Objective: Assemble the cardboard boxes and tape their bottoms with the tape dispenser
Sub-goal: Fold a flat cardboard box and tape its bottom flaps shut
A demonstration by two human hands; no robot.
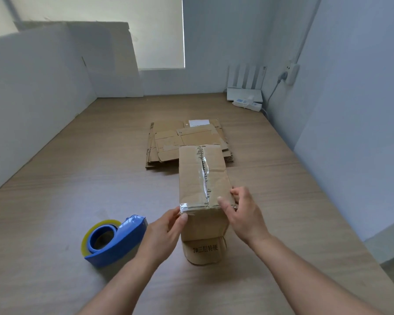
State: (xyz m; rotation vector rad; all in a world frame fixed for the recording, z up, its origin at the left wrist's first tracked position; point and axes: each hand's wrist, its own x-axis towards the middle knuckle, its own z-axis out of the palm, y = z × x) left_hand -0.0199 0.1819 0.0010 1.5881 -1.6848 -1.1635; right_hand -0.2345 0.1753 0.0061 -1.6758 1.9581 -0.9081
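Hands grip creased cardboard box, glossy tape seam.

Forearms extended; left grip, right grip pinching, thumbs forward.

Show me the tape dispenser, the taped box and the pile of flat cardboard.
tape dispenser [127, 236]: head view, its blue body.
taped box [190, 178]: head view, top face beside the tape.
flat cardboard pile [168, 142]: head view, top sheet.

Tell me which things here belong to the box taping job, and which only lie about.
Job: assembled box, held by left hand and right hand; tape dispenser; stack of flat boxes.
Lying about: router; power strip; white boards by the wall.
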